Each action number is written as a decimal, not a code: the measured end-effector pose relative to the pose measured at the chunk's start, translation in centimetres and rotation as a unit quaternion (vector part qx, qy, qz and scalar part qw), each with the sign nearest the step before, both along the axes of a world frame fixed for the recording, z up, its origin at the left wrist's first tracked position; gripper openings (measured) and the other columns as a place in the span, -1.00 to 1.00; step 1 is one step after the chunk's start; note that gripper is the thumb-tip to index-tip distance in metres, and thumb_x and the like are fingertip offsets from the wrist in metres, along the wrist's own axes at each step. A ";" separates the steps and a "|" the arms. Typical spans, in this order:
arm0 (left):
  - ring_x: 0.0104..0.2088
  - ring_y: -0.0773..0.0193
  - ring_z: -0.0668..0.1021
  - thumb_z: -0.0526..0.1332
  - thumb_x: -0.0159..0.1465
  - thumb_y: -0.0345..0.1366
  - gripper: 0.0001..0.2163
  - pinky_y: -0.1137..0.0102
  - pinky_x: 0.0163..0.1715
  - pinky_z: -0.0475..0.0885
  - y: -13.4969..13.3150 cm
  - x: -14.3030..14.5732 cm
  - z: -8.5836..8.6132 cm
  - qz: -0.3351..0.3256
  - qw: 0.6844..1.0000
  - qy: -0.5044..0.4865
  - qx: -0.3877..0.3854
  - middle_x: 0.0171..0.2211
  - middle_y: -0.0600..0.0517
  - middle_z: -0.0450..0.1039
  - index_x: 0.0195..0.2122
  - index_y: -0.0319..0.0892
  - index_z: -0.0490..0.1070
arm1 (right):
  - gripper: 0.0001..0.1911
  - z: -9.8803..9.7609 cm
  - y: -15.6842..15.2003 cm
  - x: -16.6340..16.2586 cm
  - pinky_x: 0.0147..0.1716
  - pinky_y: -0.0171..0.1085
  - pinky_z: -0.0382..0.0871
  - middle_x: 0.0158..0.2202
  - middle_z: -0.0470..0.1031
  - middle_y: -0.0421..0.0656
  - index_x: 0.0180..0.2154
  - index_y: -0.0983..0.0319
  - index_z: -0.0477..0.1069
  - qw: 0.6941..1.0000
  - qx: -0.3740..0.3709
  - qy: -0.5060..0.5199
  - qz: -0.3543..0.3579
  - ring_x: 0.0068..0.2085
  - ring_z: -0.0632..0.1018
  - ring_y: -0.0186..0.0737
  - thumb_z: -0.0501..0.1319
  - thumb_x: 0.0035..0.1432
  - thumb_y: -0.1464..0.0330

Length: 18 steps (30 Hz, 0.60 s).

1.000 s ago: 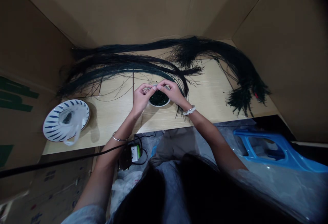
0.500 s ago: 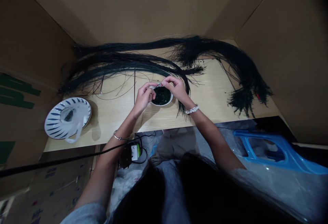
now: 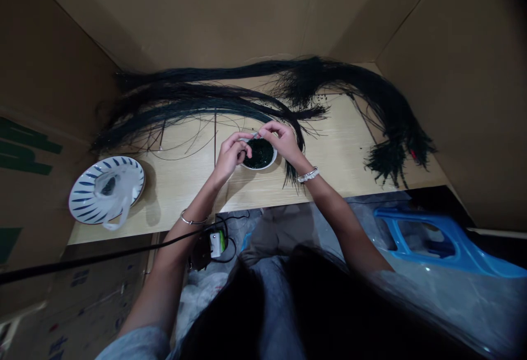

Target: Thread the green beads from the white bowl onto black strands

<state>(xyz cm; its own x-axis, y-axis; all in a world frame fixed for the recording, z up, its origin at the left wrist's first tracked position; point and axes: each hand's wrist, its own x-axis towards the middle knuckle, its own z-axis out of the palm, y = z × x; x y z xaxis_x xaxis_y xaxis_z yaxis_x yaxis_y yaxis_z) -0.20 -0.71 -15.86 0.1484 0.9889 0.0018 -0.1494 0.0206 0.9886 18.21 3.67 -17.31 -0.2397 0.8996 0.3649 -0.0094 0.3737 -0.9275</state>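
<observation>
Over a small white bowl (image 3: 268, 166) of dark green, glinting bits (image 3: 258, 153), my two hands meet at the fingertips. A thin greyish strand (image 3: 254, 135) spans the short gap between them. My left hand (image 3: 231, 154) is closed, its thumb and index finger at the strand's left end and the other fingers curled. From the right, my right hand (image 3: 283, 139) pinches the strand's other end. Just behind the hands lies a bundle of long dark strands (image 3: 230, 108), its tail curving down to the right of the bowl. The fingers hide part of the bowl's rim.
A striped plate (image 3: 84, 198) with a clear plastic bag (image 3: 119, 192) sits at the left. Another dark bundle (image 3: 379, 94) with bushy green ends lies at the back right. Cardboard walls (image 3: 263, 14) enclose the table. A black cable (image 3: 102, 256) crosses my left forearm; a blue stool (image 3: 448, 239) stands at right.
My hands stay nearly in place over the bowl, the left fingers shifting slightly. The whole view has moved a little.
</observation>
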 end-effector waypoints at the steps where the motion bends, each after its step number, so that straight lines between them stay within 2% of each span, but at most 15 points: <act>1: -0.75 0.47 0.11 0.18 0.13 -0.26 -0.74 0.48 -0.69 -0.13 0.0 0.0 0.1 0.000 1.000 0.001 -0.003 -0.61 0.08 0.43 -0.17 -0.22 0.47 | -0.57 0.0 0.1 0.0 -0.15 -0.23 0.47 -0.33 0.62 -0.18 -0.33 0.21 0.54 1.000 -0.002 0.010 -0.003 -0.26 0.59 -0.24 0.36 0.18 -0.05; 9: -0.75 0.48 0.06 0.18 0.13 -0.23 -0.72 0.49 -0.68 -0.15 0.0 -0.1 0.6 -0.013 0.999 0.016 -0.046 -0.65 0.13 0.37 -0.17 -0.24 0.46 | -0.53 0.0 0.3 0.2 -0.17 -0.24 0.46 -0.34 0.62 -0.19 -0.33 0.20 0.54 1.000 -0.006 0.018 -0.017 -0.25 0.60 -0.25 0.35 0.16 -0.09; 18: -0.74 0.50 0.08 0.15 0.02 -0.33 -0.67 0.49 -0.69 -0.15 0.0 -0.2 0.4 -0.032 0.999 -0.010 -0.038 -0.58 0.12 0.44 -0.16 -0.24 0.46 | -0.58 -0.3 0.4 0.4 -0.14 -0.24 0.45 -0.32 0.62 -0.19 -0.31 0.20 0.55 1.000 0.012 0.017 -0.020 -0.24 0.59 -0.25 0.33 0.22 -0.04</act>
